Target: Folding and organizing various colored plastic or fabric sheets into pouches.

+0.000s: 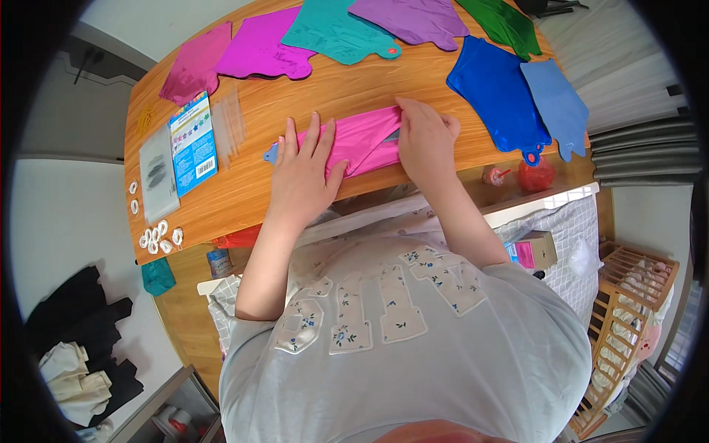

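A flat pink foil balloon (362, 136), folded into a long strip, lies near the front edge of the wooden table (310, 96). My left hand (303, 170) presses flat on its left end, fingers spread. My right hand (425, 140) presses on its right end, fingers together over the fold. A small blue tab (272, 153) sticks out at the strip's left tip, beside my left hand.
More flat foil balloons lie along the far side: dark pink (193, 66), magenta (260, 48), teal (336, 31), purple (413, 21), green (504, 23), dark blue (496, 92), light blue (557, 103). A printed packet (193, 142), a clear bag (158, 176) and several small white rings (159, 238) lie at the left.
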